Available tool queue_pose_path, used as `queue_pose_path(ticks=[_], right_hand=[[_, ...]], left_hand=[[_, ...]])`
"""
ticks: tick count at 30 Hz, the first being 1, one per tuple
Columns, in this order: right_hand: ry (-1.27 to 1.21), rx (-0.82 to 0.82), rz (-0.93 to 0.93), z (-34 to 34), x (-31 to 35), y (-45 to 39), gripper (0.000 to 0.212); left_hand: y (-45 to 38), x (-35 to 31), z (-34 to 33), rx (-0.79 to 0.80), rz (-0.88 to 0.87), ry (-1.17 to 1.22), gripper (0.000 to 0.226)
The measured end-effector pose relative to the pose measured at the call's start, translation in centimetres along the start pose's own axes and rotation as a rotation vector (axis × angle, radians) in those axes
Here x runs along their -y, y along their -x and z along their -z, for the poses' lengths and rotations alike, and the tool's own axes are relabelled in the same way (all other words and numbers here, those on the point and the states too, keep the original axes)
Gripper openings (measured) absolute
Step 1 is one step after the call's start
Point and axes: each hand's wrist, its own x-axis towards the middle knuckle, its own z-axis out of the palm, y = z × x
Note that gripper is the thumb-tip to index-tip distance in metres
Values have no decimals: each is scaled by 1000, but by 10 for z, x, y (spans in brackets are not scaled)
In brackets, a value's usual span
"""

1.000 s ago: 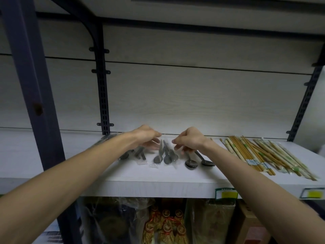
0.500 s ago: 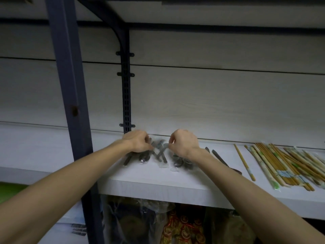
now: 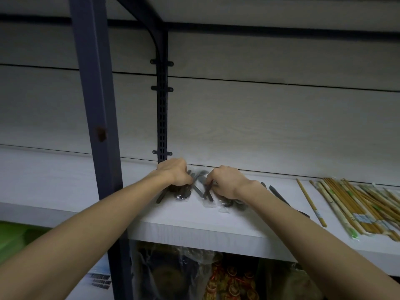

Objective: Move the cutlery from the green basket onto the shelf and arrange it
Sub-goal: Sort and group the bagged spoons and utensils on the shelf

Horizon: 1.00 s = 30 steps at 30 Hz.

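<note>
Several dark spoons (image 3: 200, 188) in clear plastic wrappers lie in a loose group on the white shelf (image 3: 194, 226), close to the back wall. My left hand (image 3: 174, 174) rests on the left end of the group with its fingers curled down onto the wrapped spoons. My right hand (image 3: 225, 184) pinches a wrapped spoon in the middle of the group. More spoon handles (image 3: 279, 194) stick out to the right of my right wrist. A slice of the green basket (image 3: 15, 237) shows at the lower left, below the shelf.
Wrapped wooden chopsticks (image 3: 355, 204) are spread over the shelf's right part. A dark metal upright (image 3: 95, 118) stands in front at the left, and a slotted bracket rail (image 3: 162, 109) runs down the back wall. Bagged goods (image 3: 227, 280) fill the shelf below.
The view has swung left, so the shelf contents sit further right in frame. Both hands have pushed the wrapped spoons back toward the wall and closed in on them.
</note>
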Motion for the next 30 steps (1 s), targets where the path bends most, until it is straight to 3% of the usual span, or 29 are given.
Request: queue_pose_path(ticks=[7, 10, 15, 18, 21, 25, 30], right_hand=[[205, -61, 164, 3, -5, 4, 20], [186, -172, 205, 5, -12, 5, 19], [-127, -430, 160, 7, -21, 9, 19], [-408, -608, 33, 16, -26, 15, 14], [-701, -702, -108, 30, -33, 23, 13], [-1051, -606, -307, 39, -42, 34, 10], [-1177, -371, -478, 41, -53, 56, 18]], left_hand=[[1, -1, 5, 49, 65, 217, 33], [1, -1, 9, 34, 80, 324, 23], [-3, -2, 16, -51, 63, 568, 8], [-1, -7, 22, -79, 72, 797, 17], [8, -21, 27, -2, 44, 916, 28], [18, -46, 25, 96, -28, 974, 25], [16, -70, 15, 131, -59, 970, 25]])
